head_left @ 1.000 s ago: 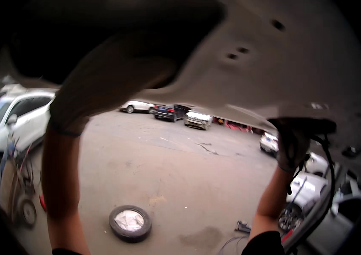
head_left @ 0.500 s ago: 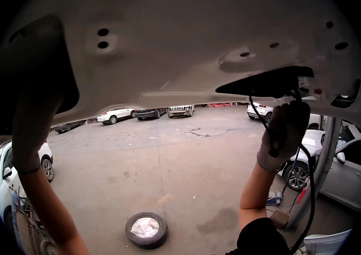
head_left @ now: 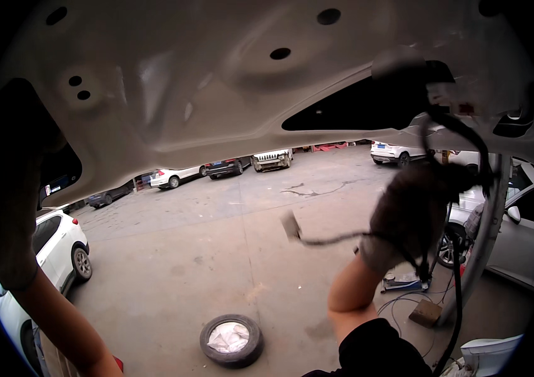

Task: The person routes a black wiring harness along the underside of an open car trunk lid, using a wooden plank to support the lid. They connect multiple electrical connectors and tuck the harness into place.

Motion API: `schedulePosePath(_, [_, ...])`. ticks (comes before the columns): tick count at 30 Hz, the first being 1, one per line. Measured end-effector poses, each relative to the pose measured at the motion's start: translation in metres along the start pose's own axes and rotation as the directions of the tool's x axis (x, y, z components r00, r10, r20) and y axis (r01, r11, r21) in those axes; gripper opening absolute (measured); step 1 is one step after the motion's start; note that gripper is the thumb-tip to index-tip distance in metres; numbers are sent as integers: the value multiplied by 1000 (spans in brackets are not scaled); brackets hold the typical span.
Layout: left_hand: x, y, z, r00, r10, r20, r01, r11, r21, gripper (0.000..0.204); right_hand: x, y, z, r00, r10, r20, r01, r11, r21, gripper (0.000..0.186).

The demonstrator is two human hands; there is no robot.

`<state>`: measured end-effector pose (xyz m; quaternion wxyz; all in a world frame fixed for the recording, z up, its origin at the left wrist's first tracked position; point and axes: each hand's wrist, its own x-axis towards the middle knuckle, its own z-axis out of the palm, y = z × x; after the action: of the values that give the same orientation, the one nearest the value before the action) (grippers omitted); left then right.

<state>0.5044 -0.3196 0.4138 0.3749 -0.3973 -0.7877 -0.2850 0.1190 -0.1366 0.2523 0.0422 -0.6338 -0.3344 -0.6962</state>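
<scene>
Overhead spans a light-coloured car body panel (head_left: 172,119) with several holes. My right hand (head_left: 408,207), in a glove with a dark palm, is closed around a black wiring harness (head_left: 477,141) below the panel's right-hand opening (head_left: 355,107); motion blurs its fingers. The harness rises toward that opening, and a thicker length hangs down on the right. From beside my hand a thin wire (head_left: 333,240) sticks out leftward, ending in a blurred pale connector (head_left: 291,226). My gloved left hand (head_left: 9,232) is raised at the panel's dark left opening (head_left: 25,138), its fingers lost in shadow.
A tyre (head_left: 252,355) with white material in its middle lies on the floor. Right of it are a cardboard box (head_left: 425,313), a blue floor jack (head_left: 405,284) and a grey post (head_left: 484,251). Parked cars stand around, including a white car (head_left: 59,235) at left.
The right hand has pulled down and away from the opening, with more harness now showing below it. The connector and its wire have swung out leftward. My view has shifted.
</scene>
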Motion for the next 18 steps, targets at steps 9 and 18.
schedulePosePath(9, [-35, -113, 161, 920, -338, -197, 391, 809, 439, 35, -75, -33, -28, 971, -214, -105, 176, 940, -291, 43])
schedulePosePath(18, [80, -185, 214, 952, -243, -185, 197, 952, -237, 45, -138, -10, -10, 920, -168, -354, -164, 653, -739, 43])
